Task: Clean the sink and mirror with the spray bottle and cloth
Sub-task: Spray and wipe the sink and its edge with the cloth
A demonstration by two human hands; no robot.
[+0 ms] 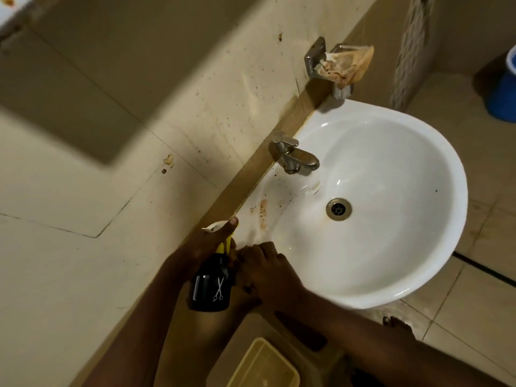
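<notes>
Gripping black spray bottle (210, 289), left hand (203, 244); label shows white scissors.

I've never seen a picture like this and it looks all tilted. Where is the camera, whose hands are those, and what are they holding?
The camera sits on a person's head and looks down, so everything leans. You see their own two hands. The left hand grips a black spray bottle with a white and yellow top. The right hand rests at the edge of the white sink, touching the bottle; whether it holds anything is hidden. The sink has brown stains near the metal tap and a drain in the middle. A blue bucket stands on the floor.
</notes>
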